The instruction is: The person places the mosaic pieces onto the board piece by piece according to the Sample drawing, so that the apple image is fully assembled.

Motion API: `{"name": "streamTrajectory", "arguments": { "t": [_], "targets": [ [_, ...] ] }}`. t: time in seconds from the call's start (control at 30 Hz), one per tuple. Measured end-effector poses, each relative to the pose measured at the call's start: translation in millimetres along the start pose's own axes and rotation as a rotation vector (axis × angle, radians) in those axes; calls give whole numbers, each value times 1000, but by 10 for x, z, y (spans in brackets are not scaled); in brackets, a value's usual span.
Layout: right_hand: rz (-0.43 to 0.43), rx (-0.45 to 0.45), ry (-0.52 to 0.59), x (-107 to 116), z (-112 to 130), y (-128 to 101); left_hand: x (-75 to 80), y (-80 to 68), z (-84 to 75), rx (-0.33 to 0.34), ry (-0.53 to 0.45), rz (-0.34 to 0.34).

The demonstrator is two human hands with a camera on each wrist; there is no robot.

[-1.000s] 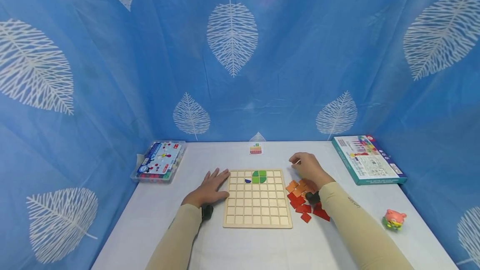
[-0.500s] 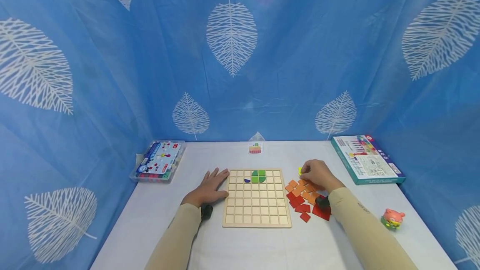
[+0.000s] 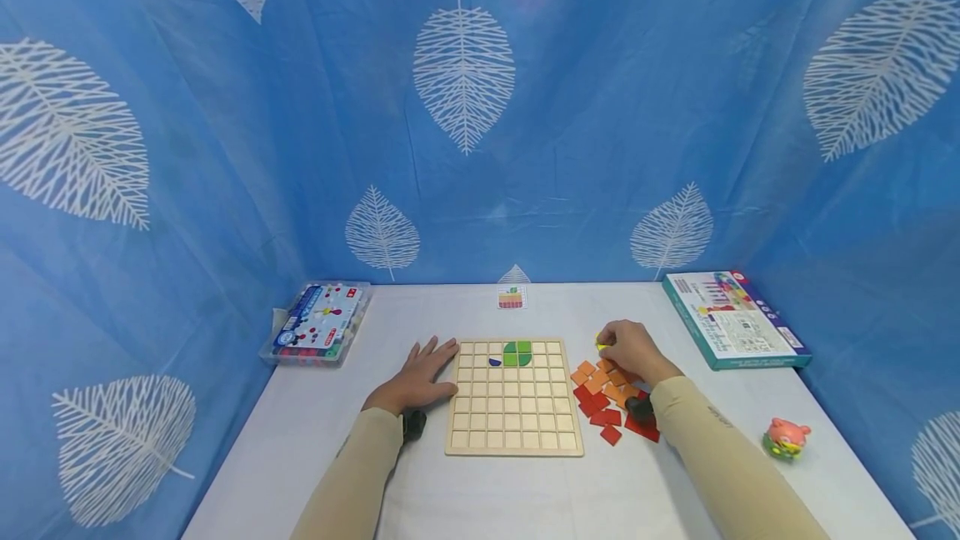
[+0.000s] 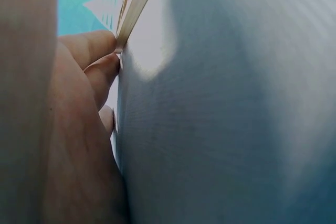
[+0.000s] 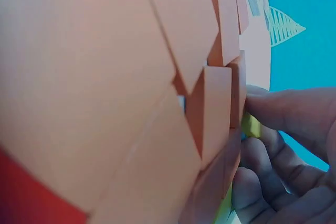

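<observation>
A wooden grid board lies on the white table, with green pieces and a small blue piece in its top rows. My left hand lies flat on the table, fingers against the board's left edge. My right hand is curled at the far end of a heap of orange and red square tiles right of the board, pinching a small yellow-green piece. The right wrist view shows orange tiles close up and fingers around the yellow-green piece.
A clear plastic case of pieces sits at the table's left edge, a teal box at the right back, a small picture card behind the board, a pink toy at the right. Blue leaf-print cloth surrounds the table.
My right hand moved from beyond the tile heap back and right onto its far end, closing on a yellow-green piece. The left hand stayed still.
</observation>
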State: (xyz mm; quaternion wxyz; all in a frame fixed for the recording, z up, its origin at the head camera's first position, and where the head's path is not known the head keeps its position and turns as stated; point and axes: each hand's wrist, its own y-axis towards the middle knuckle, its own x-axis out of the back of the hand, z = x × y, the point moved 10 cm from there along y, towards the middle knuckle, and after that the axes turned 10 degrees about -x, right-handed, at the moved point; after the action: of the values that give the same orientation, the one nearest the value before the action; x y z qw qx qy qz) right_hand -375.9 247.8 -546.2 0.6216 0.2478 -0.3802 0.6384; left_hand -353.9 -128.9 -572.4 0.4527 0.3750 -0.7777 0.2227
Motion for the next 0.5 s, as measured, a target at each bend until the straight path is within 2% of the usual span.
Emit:
{"name": "streamTrajectory", "arguments": {
  "t": [0.27, 0.5],
  "targets": [
    [69, 13, 24, -40, -26, 33, -3, 8, 3, 0, 0, 0],
    [109, 53, 30, -66, 85, -31, -1, 4, -6, 4, 6, 4]
  ]
}}
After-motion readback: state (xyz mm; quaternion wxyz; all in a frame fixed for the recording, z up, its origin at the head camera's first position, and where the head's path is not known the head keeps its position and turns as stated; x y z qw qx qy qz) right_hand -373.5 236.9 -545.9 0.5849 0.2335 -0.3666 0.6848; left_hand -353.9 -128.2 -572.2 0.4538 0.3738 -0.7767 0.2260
